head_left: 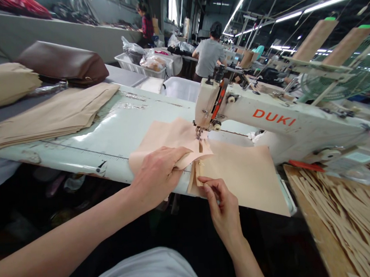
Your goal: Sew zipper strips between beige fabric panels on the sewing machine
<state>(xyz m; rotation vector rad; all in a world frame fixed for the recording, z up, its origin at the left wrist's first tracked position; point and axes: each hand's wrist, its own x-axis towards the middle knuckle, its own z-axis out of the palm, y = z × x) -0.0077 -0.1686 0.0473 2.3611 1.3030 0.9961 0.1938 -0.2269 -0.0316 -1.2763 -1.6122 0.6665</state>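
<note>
Left hand (157,174) lay flat, fingers spread, pressing beige fabric (169,141) | right hand (221,203) pinched the folded fabric edge | fabric sat under the needle of the sewing machine (275,123) on the table (115,135)

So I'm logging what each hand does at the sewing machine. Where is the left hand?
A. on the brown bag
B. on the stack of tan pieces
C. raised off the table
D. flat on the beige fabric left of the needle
D: the left hand lies flat on the beige fabric left of the needle.
</note>
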